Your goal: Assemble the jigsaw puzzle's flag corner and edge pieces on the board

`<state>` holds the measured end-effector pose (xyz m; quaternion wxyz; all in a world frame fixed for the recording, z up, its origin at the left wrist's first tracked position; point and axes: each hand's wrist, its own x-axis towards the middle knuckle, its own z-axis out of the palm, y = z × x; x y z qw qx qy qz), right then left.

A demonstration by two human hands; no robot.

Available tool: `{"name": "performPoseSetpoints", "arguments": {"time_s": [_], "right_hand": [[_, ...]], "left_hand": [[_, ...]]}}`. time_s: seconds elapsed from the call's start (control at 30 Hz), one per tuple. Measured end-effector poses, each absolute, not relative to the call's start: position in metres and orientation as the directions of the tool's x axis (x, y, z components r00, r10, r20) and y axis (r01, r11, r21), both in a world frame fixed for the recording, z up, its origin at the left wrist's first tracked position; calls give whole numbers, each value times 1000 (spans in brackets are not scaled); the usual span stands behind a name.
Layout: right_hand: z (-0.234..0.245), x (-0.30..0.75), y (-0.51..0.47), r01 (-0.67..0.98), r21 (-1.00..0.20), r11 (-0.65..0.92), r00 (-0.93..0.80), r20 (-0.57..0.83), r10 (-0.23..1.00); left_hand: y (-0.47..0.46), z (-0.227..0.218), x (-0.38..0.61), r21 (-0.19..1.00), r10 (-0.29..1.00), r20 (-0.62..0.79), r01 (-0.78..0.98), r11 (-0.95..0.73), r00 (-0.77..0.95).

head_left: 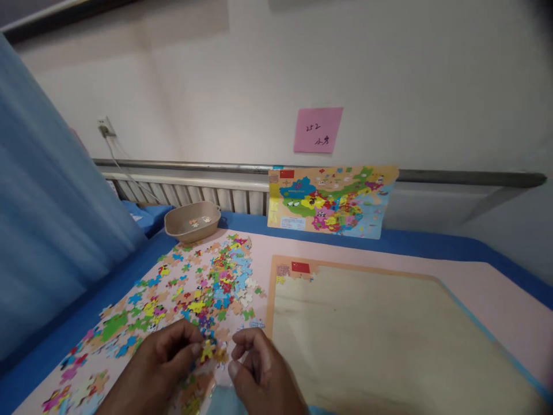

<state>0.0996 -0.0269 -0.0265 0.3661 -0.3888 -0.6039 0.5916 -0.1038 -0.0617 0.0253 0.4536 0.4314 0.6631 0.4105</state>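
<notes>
My left hand [158, 366] is low in the view with fingers curled and thumb close to the index finger. A yellow puzzle piece [207, 350] is at its fingertips; whether the fingers hold it or it lies on the pile, I cannot tell. To the right, my right hand [265, 369] has curled fingers, with a gap between thumb and index and nothing visible in it. An orange-brown puzzle piece [222, 353] is between the two hands. Beside the right hand lies the pale puzzle board [367, 340], with a few joined pieces by the red flag [300, 267] at its upper left corner.
Many loose colourful puzzle pieces [224, 282] spread over the pink table left of the board. A beige basin [192, 227] with several pieces stands at the back left. A map picture [332, 202] leans on the wall rail. A blue curtain [52, 190] hangs left.
</notes>
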Motion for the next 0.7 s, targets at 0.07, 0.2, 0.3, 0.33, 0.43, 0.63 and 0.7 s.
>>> {"name": "performPoseSetpoints", "arguments": {"time_s": [0.07, 0.2, 0.3, 0.33, 0.43, 0.63, 0.7], "right_hand": [[-27, 99, -24, -76, -989, -125, -421, -82, 904], [-24, 97, -19, -180, -937, -301, -460, -190, 867], [-24, 94, -16, -180, -911, -371, -480, -248, 842], [-25, 93, -15, -183, -904, -386, -477, -262, 839], [-25, 90, -14, -184, -894, -409, -469, -286, 836], [-17, 91, -12, -164, -904, -396, -445, -290, 847], [-15, 92, -11, -153, -905, -396, -433, -299, 850]], "left_hand": [[-53, 30, -94, 944, 955, -250, 181, 277, -159], [-42, 28, -77, 955, 948, -277, 61, 289, -155], [-39, 12, -70, 959, 947, -284, -59, 279, -152], [-38, 7, -69, 956, 945, -292, -80, 283, -146], [-39, -2, -67, 939, 939, -329, -139, 314, -100], [-37, 3, -68, 932, 942, -326, -192, 306, -80], [-37, 4, -70, 941, 944, -309, -183, 286, -113]]}}
